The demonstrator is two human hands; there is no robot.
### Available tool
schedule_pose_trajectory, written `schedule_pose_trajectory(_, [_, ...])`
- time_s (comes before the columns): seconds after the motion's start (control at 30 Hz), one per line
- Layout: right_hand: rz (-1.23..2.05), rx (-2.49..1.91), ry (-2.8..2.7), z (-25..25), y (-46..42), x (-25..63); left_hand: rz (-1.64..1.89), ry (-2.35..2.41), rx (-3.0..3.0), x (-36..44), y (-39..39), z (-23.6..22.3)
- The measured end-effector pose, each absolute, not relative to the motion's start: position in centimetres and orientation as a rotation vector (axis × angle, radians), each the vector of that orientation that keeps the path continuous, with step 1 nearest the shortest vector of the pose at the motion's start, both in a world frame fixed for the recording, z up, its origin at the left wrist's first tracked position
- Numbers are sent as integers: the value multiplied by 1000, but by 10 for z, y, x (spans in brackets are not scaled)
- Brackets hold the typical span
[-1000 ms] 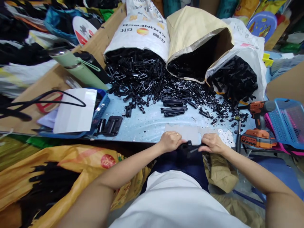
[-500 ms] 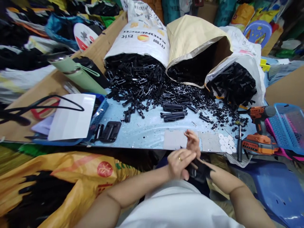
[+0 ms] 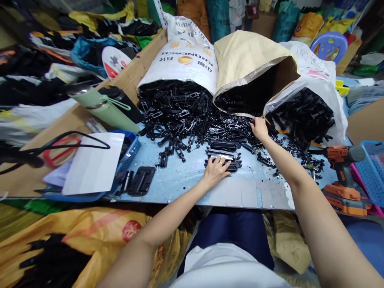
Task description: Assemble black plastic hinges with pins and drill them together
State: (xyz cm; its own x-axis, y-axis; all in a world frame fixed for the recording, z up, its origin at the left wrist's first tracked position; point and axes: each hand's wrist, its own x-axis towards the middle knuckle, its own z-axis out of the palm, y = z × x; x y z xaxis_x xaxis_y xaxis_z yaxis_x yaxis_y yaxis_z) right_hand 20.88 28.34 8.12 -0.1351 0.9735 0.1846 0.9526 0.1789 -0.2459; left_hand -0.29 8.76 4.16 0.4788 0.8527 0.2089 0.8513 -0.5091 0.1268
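My left hand, with a ring on one finger, is closed over the nearest of several long black plastic parts lying side by side near the table's front. Its fingers lie across the part and the thumb is on the near side. Farther back, my right hand reaches to the small black pieces and screws below the mouth of a tan paper sack. Its fingers are bent together, and what they pinch, if anything, is hidden. A heap of black clip-like pieces spills from a white printed sack.
A white sack of black parts stands at the right, near an orange cordless drill and a blue basket. On the left are a green flask, a blue tray and a black holder.
Both hands have come up from my lap onto the table and apart. The left now rests on the long black parts; the right reaches to the small pieces. The view has shifted slightly.
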Motion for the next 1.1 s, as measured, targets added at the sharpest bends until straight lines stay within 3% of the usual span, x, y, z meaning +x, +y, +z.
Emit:
schedule_pose_trajectory(0.2, [-62, -2081, -2129, 90, 343, 188, 731, 1732, 2579, -20, 89, 36])
schedule_pose_trajectory(0.33, [17, -2313, -2013, 94, 365, 170, 856, 2001, 2323, -38, 120, 43])
schedule_pose_trajectory(0.6, [127, -2203, -1845, 112, 335, 182, 396, 2442, 1758, -45, 218, 71])
schedule_pose_trajectory(0.7, [495, -1986, -1567, 107, 292, 206, 397, 2440, 1712, -44, 228, 72])
schedule_pose_trajectory(0.87, [1271, -1509, -1103, 88, 195, 244, 1065, 2367, 1667, -59, 211, 70])
schedule_pose_trajectory(1.0, [1427, -1408, -1439, 80, 115, 274, 1664, 1986, 1587, -63, 159, 73])
schedule_pose_trajectory(1.1, [1336, -1415, -1927, 80, 74, 292, 1559, 1668, 1646, -46, 105, 75])
